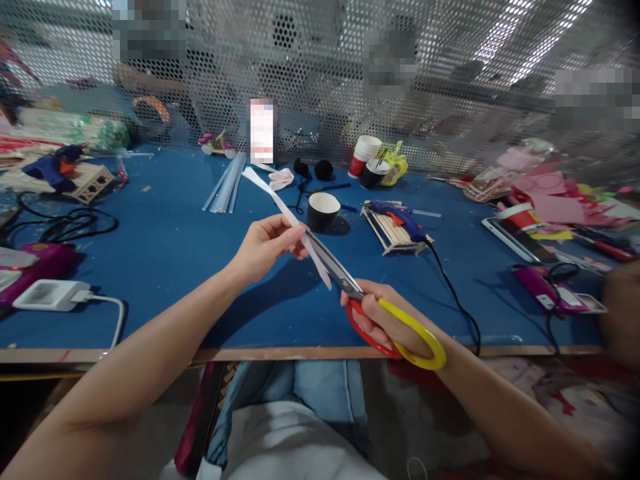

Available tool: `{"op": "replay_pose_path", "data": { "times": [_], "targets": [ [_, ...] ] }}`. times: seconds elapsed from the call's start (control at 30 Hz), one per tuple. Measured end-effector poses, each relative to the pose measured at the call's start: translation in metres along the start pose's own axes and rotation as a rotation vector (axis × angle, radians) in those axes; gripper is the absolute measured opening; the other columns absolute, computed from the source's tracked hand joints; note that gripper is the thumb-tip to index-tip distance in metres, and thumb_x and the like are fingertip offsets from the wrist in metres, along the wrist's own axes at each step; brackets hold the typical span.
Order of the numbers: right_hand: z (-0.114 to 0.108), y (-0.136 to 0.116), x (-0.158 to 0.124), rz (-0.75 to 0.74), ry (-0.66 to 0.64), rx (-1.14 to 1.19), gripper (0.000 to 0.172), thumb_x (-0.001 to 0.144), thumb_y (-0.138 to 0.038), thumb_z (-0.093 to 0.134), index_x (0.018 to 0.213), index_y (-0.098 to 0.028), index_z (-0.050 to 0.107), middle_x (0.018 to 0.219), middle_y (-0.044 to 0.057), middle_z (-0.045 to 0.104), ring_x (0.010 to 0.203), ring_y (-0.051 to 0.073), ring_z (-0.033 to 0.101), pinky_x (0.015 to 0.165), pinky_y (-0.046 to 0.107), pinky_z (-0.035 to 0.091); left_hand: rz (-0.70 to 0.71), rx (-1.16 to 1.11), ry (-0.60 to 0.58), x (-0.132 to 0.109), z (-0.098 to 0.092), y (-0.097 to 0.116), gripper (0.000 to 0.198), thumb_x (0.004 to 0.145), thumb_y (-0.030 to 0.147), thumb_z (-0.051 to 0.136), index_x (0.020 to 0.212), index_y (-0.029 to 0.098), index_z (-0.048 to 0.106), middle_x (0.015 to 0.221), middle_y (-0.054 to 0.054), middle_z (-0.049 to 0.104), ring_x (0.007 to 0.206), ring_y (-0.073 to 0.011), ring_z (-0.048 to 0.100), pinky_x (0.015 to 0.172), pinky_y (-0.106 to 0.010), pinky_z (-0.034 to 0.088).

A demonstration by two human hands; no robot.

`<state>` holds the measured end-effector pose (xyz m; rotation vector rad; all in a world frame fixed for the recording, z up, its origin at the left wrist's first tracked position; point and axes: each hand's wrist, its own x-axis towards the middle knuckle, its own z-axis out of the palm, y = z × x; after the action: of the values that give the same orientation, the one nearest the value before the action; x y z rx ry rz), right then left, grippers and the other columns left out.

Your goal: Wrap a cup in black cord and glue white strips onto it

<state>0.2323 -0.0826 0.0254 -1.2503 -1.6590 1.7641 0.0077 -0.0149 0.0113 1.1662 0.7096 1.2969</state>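
My left hand (265, 247) pinches a long white paper strip (273, 195) that runs up and away to the left, held above the blue table (175, 267). My right hand (387, 320) grips scissors (350, 290) with one red and one yellow handle loop. The steel blades point up-left and meet the strip right beside my left fingertips. A short end of the strip hangs below the blades.
A black paper cup (323, 211) stands just behind my hands. A blue glue gun (400, 217) rests on a stick rack with its black cord trailing to the table edge. Clear glue sticks (225, 183), stacked cups (364, 157), pink paper scraps (545, 193), a white charger (53, 295) and cables lie around. A perforated metal screen (450, 80) backs the table.
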Motion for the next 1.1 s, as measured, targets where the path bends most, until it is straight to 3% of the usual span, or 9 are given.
{"op": "replay_pose_path", "data": {
  "times": [0.2,0.37,0.5,1.1],
  "targets": [
    [-0.004,0.004,-0.002,0.016,0.006,-0.025,0.042,0.081,-0.06,0.044,0.094,-0.02,0.047,0.05,-0.009,0.037,0.032,0.003,0.028,0.03,0.015,0.026,0.001,0.024,0.011,0.002,-0.002,0.001,0.023,0.07,0.032,0.073,0.073,0.011,0.066,0.06,-0.002,0.064,0.055,-0.0103,0.06,0.057,-0.024,0.05],
    [-0.009,0.004,-0.003,0.023,-0.049,-0.025,0.061,0.065,-0.068,0.057,0.103,-0.021,0.047,0.06,-0.007,0.04,0.04,0.003,0.031,0.036,0.015,0.027,-0.015,0.004,0.026,0.002,-0.001,0.003,0.023,0.067,0.031,0.075,0.068,0.011,0.065,0.057,-0.001,0.061,0.053,-0.0088,0.058,0.055,-0.022,0.048],
    [-0.012,0.002,-0.003,-0.008,-0.094,-0.028,0.067,0.065,-0.073,0.055,0.106,-0.021,0.046,0.063,-0.007,0.04,0.041,0.002,0.029,0.036,0.015,0.027,-0.025,-0.043,0.028,0.001,0.001,0.003,0.023,0.064,0.03,0.077,0.067,0.011,0.065,0.056,0.0,0.061,0.053,-0.0086,0.058,0.055,-0.022,0.048],
    [-0.011,-0.017,-0.001,0.11,-0.059,-0.022,0.04,0.067,-0.045,0.057,0.096,-0.018,0.049,0.054,-0.007,0.04,0.037,0.003,0.03,0.034,0.017,0.026,-0.06,-0.104,0.028,0.0,0.005,0.009,0.025,0.055,0.028,0.083,0.063,0.01,0.066,0.054,0.0,0.062,0.048,-0.0085,0.058,0.051,-0.022,0.048]
  ]
}}
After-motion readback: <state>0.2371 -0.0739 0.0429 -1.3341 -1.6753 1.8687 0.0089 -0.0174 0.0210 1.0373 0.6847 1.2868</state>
